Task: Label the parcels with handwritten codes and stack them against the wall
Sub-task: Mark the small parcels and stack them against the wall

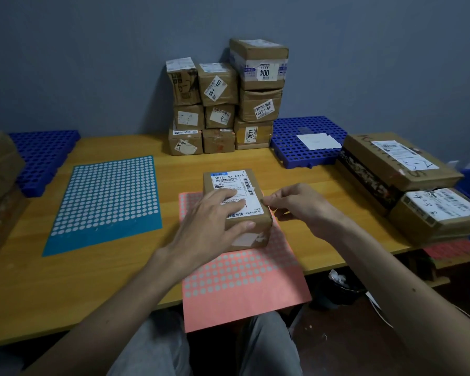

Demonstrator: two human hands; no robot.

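Stack of parcels (219, 115), nine, worktop's (120, 280) back edge. Parcel (228, 180), one, near front edge. Left hand (209, 221) flat atop it, grip wide; right hand (293, 203) pinched narrow at its side, hold unclear.

Wooden table (168, 169) bears parcels (218, 141), sticker sheets (106, 199), grids (304, 143).

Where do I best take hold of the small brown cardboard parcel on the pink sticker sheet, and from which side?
Take the small brown cardboard parcel by its two long side faces, coming from above. It lies flat, long axis pointing away from you, and those faces are parallel, so the grip likely holds without covering the white shipping label on top.
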